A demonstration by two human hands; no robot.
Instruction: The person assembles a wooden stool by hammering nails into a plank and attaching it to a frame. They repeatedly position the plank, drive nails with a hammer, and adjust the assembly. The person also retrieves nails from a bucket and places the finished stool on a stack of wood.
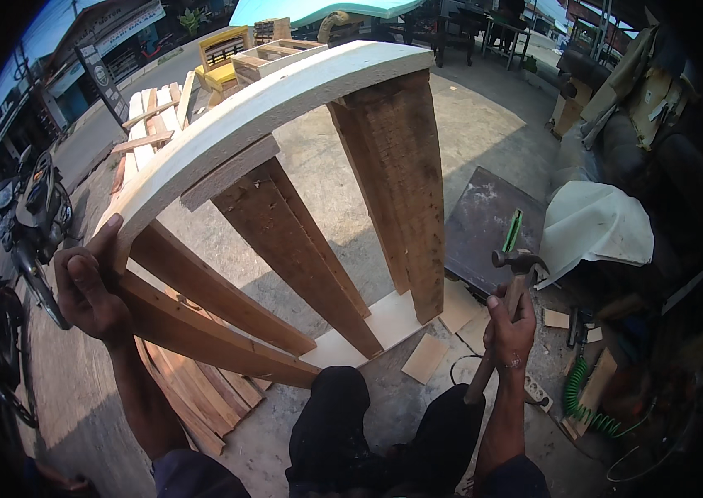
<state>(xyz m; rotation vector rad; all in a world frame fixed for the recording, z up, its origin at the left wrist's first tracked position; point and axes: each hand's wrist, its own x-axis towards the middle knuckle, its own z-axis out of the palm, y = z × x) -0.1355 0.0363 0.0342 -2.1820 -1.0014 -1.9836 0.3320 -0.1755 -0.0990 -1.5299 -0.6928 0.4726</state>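
A large wooden frame (285, 87) stands upright before me, with a pale foam-like or board strip along its top edge and brown planks (285, 249) running down to a white board (339, 344) at the ground. My left hand (96, 290) is closed around the frame's near left corner. In my right hand (509, 332) is a claw hammer (520, 262), gripped by its wooden handle with the head up. The hammer is apart from the frame, over the ground to its right. What lies under my left fingers is hidden.
Loose planks (194, 390) lie at the left below the frame. On the right are a dark square panel (488, 220), a white cloth (600, 228), a power strip (537, 392) and a green coiled hose (579, 398). Motorcycles (32, 224) stand at the far left.
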